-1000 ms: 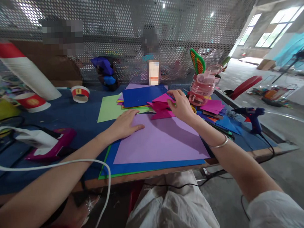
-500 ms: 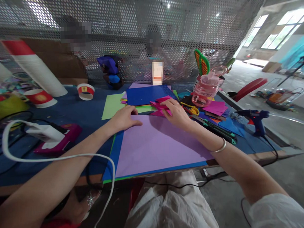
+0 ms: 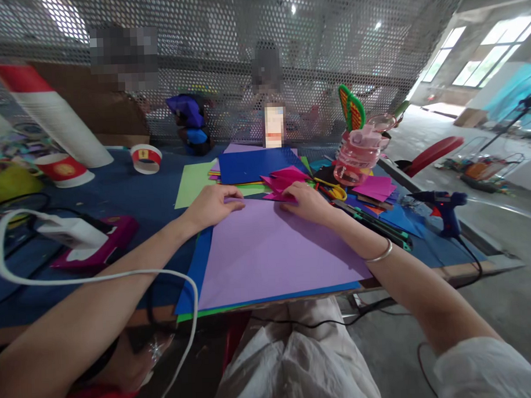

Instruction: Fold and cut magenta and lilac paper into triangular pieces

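Note:
A large sheet of light purple paper lies at the table's front, over blue and green sheets that show along its left and front edges. My left hand grips the far left part of the purple sheet's edge, thumb on top and fingers curled behind. Farther right on that same edge, my right hand holds the sheet with bent fingers. Crumpled or folded magenta paper pieces lie just beyond the right hand. Past them sits a dark blue sheet on a stack of coloured paper.
Yellow-handled scissors, a green-and-black cutter and a pink bottle are on the right, with a glue gun near the edge. At left are a purple power strip, a white cable and paper cups.
My right hand has let go of the magenta pieces and come down to the purple sheet's far edge. My left hand has closed on that edge.

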`<state>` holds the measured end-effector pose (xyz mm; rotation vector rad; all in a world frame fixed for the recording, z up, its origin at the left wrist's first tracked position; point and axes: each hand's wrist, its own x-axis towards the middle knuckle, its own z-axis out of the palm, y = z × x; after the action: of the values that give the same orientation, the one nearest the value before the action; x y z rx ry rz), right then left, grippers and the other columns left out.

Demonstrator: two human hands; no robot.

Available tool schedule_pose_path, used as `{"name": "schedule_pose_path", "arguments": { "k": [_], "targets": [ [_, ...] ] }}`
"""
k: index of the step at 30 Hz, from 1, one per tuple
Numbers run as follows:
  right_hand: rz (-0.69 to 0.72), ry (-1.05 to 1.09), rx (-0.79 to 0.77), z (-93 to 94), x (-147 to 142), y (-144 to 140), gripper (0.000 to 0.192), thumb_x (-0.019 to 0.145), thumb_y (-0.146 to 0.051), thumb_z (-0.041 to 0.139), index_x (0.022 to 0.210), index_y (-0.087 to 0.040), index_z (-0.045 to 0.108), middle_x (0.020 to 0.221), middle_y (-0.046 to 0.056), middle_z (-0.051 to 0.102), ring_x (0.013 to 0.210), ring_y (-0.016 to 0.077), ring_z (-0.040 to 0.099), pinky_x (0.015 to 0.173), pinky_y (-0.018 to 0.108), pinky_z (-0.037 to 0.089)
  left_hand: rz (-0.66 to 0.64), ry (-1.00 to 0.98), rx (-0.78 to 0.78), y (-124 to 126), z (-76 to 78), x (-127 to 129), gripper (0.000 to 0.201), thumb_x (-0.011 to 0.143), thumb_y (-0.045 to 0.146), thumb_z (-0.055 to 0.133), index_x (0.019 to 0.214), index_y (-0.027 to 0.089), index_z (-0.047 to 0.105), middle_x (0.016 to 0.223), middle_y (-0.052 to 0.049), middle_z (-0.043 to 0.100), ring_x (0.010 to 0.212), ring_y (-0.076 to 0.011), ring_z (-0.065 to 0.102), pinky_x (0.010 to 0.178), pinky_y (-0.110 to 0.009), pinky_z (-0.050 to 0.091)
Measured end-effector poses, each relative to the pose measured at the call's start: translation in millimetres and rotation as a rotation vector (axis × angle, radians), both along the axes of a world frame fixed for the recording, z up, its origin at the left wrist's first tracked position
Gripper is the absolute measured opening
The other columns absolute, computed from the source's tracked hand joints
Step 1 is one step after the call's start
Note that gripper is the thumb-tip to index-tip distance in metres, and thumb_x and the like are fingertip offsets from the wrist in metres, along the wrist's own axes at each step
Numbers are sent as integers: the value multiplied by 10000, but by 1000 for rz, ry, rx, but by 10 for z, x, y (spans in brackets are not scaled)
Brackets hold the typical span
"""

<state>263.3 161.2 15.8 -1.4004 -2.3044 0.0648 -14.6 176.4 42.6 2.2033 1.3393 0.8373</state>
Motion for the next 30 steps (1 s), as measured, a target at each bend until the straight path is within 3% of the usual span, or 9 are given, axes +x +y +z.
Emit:
{"name": "schedule_pose_path", "arguments": {
  "k": [8,14,21,26,28,30],
  "targets": [
    [-137,37,50,-41,193,150,78,902,-196,684,979,-189,700,1072,139,714,1023,294,658,912,422,508,25,-30,-15,4,-2,-3,81,686,340,792,652,279,752,751,-20,777,806,-275,708,804,-350,535],
    [-28,104,104,29,37,26,186,1005,-248,535,977,-202,713,1033,120,733,994,252,669,920,389,511,36,-92,-60,36,30,-39,117,657,365,815,637,268,753,709,-22,752,762,-247,668,749,-330,511],
    [24,246,-18,46,-91,-50,116,902,-287,700,821,-219,652,910,85,732,875,237,654,829,361,483,60,-231,-230,41,26,-22,304,593,457,897,614,216,715,602,3,658,627,-177,563,593,-282,411],
    [5,294,-71,40,-55,-28,155,897,-284,670,772,-213,613,846,63,733,784,206,638,740,317,458,48,-352,-451,8,116,-28,489,831,656,762,710,188,686,650,-6,677,612,-148,579,585,-263,451],
    [-12,324,-87,22,-36,-8,149,908,-285,646,783,-207,624,834,60,737,771,201,639,728,310,457,35,-369,-532,-4,184,-62,511,912,657,693,733,179,680,667,-15,692,607,-146,590,572,-263,473],
    [-32,358,-98,-5,-20,18,149,918,-279,620,791,-202,638,814,54,737,767,199,644,742,312,468,21,-363,-583,-17,254,-109,472,911,601,738,727,171,680,653,-14,687,578,-136,576,529,-248,459]
  ]
}}
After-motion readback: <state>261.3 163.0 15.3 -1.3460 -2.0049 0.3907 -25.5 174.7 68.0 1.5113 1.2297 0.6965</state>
